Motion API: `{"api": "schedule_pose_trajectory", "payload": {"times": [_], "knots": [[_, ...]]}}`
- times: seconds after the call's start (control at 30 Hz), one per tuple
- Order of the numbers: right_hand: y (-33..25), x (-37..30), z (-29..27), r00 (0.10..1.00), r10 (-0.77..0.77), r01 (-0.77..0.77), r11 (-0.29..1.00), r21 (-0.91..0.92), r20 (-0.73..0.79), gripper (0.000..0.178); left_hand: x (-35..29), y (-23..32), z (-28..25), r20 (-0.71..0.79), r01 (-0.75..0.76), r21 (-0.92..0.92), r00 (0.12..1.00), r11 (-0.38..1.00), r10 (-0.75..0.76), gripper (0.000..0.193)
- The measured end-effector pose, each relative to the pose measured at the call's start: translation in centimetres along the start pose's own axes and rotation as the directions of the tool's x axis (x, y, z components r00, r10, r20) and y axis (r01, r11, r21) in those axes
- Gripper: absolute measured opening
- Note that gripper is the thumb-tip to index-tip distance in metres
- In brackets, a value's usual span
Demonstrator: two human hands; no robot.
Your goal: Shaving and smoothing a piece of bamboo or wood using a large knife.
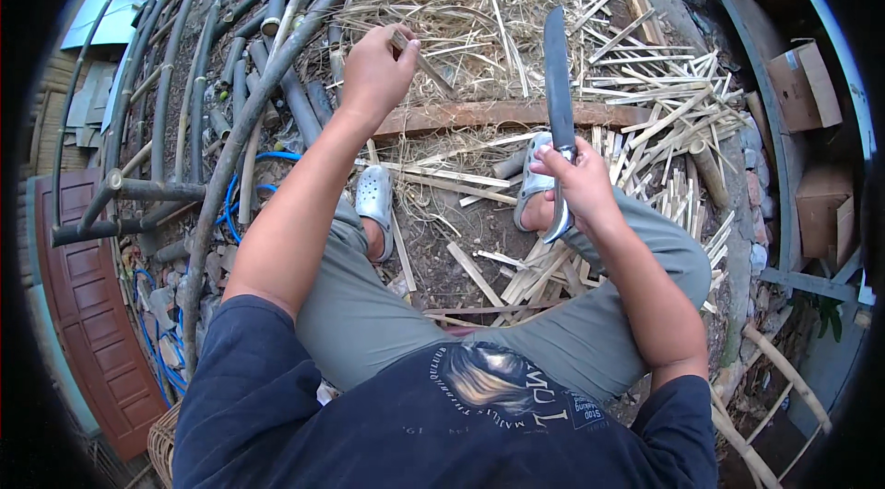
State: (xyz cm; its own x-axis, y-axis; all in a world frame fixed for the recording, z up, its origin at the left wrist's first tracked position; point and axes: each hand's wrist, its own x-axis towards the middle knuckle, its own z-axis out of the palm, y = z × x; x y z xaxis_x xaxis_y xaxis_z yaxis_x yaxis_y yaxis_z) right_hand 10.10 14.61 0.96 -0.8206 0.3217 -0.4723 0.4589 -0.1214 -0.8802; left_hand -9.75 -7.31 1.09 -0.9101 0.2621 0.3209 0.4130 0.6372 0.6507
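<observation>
My left hand (380, 72) is closed round a short bamboo strip (433, 77), whose free end slants down to the right above a reddish-brown wooden beam (498, 116). In my right hand (588, 183) is the handle of a machete (558, 74); its long dark blade points away from me, upright in the view and apart from the strip. Split bamboo strips (535, 282) lie on the ground below the right hand. Beyond the beam spreads a heap of thin bamboo shavings (419, 5).
My feet, in grey clogs (374, 199), rest on the near side of the beam. Bamboo poles (244, 120) and a blue hose (230, 212) lie to the left. More strips (678, 125) pile up at the right, near a frame holding cardboard boxes (804, 86).
</observation>
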Motion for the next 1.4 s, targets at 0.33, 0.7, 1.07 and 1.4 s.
{"api": "schedule_pose_trajectory", "payload": {"times": [0.33,0.7,1.07,1.4], "knots": [[-0.6,-0.8,0.3,0.997,0.006,-0.002,0.998,-0.059,0.073,0.031,-0.4,1.6,-0.9,0.028,0.040,-0.108,0.999,0.993,-0.037,0.020],[2.1,-0.2,0.6,0.995,0.042,-0.016,0.963,-0.270,0.089,0.035,-0.2,2.9,-1.2,0.054,-0.033,-0.008,0.998,0.999,0.033,0.019],[3.2,0.0,4.9,0.941,-0.321,0.329,0.793,-0.512,0.107,0.034,0.2,3.0,-0.3,0.037,-0.148,0.029,0.988,0.989,0.147,0.020],[6.5,2.5,5.5,0.981,-0.071,0.177,0.719,-0.673,0.182,0.038,0.6,3.0,-0.2,0.039,-0.145,0.108,0.989,0.984,0.141,0.018]]}}
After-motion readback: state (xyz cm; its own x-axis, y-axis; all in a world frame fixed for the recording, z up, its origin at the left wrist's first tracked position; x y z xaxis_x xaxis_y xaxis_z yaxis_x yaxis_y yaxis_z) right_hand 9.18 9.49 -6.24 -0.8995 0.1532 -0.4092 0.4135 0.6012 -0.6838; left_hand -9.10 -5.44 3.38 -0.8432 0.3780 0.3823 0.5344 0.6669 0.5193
